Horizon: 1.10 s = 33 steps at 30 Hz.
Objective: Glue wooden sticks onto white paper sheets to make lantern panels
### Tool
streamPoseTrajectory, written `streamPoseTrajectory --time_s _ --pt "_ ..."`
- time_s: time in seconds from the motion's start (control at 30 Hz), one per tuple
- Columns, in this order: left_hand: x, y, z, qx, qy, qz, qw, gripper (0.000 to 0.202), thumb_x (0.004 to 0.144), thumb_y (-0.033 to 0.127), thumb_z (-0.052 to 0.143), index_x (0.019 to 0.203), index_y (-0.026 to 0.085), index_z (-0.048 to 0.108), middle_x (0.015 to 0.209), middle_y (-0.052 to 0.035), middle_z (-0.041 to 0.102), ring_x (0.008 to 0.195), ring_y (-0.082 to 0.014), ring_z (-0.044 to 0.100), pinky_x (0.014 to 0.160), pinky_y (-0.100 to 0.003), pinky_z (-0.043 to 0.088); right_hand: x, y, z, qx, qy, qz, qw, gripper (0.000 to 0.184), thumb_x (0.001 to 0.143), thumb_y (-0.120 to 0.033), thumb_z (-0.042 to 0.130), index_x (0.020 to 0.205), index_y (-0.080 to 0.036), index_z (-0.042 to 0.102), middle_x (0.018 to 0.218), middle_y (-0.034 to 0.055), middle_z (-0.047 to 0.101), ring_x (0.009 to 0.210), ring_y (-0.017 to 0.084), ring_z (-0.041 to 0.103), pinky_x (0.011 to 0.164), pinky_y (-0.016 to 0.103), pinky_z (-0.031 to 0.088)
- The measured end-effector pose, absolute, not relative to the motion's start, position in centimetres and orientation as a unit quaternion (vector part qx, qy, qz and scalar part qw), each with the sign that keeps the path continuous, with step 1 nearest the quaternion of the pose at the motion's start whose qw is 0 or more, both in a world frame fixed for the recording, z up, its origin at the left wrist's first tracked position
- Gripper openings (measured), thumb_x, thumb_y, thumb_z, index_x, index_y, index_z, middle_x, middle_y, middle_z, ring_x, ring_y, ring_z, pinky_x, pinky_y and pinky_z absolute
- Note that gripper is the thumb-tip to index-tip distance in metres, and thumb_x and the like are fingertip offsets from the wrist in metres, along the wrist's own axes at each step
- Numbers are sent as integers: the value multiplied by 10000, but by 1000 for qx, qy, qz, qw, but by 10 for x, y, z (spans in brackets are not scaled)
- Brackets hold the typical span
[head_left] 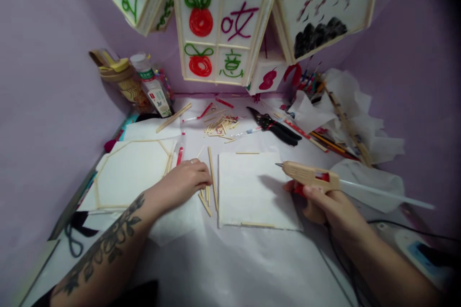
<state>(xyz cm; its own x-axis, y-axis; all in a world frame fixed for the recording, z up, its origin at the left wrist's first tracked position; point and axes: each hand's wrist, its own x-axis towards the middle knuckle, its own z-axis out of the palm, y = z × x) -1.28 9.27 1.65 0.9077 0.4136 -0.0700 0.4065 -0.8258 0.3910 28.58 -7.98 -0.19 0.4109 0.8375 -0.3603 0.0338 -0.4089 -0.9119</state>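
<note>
My right hand [320, 201] grips a beige hot glue gun [306, 172] with a red trigger, its nozzle pointing left above the right side of a square white panel [257, 192]. A long clear glue stick [385, 193] sticks out of the gun's back. Short wooden strips lie along the panel's top edge [247, 153] and bottom edge [257, 225]. My left hand [190, 176], closed with fingers bent down, is over several thin wooden sticks [205, 204] left of the panel. What its fingertips hold, if anything, is hidden. A longer stick [213, 177] lies between that hand and the panel.
Decorated lanterns [223, 33] hang low over the back. Black-handled pruning shears [275, 127] and a pile of stick offcuts [223, 127] lie behind the panel. An octagonal wooden frame [131, 175] is at left, near bottles [151, 84]. Crumpled paper [349, 100] and a cord [406, 224] are at right.
</note>
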Motion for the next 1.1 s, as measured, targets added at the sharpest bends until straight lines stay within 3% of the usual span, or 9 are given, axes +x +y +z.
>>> streamPoseTrajectory --time_s 0.2,0.4,0.5,0.6,0.83,1.0,1.1 --pt "-17 92 14 963 203 -24 174 165 933 186 534 884 225 687 922 -23 626 906 -185 540 789 -311 393 283 -81 -5 -703 -281 459 465 375 787 -494 653 996 -191 726 1003 123 755 877 281 692 504 283 482" --pt "-19 90 19 958 222 -33 177 178 884 125 548 864 233 688 956 -21 632 931 -196 549 817 -336 414 283 -81 -5 -689 -282 459 484 333 778 -475 684 946 -192 736 956 107 764 913 280 681 690 323 532" --pt "-25 98 25 934 291 88 189 230 902 131 501 983 231 691 1025 -38 663 958 -186 586 869 -347 461 284 -82 -4 -697 -284 459 472 361 776 -507 679 934 -189 743 955 115 756 804 266 672 530 302 488" --pt "-34 106 30 903 380 152 131 265 887 111 470 998 210 688 1015 -53 683 968 -197 598 887 -369 477 284 -82 -3 -701 -284 466 459 373 784 -537 658 899 -195 751 941 117 748 727 255 660 431 289 423" --pt "-28 106 24 941 305 -80 118 170 862 124 535 849 185 693 924 -69 666 923 -232 581 823 -371 417 283 -81 -4 -699 -285 455 472 318 792 -460 648 913 -185 749 950 116 761 858 285 687 568 301 507" --pt "-25 104 26 939 301 -110 125 169 884 134 519 817 189 665 941 -61 640 938 -236 560 791 -361 365 284 -82 -6 -699 -295 452 469 316 789 -454 644 888 -179 764 929 113 761 856 286 685 617 322 521" --pt "-26 103 29 939 297 -117 126 173 879 124 516 828 196 665 954 -49 635 944 -228 550 789 -351 346 285 -83 -6 -701 -288 463 459 331 796 -487 634 871 -196 773 899 105 757 774 265 679 537 300 490"
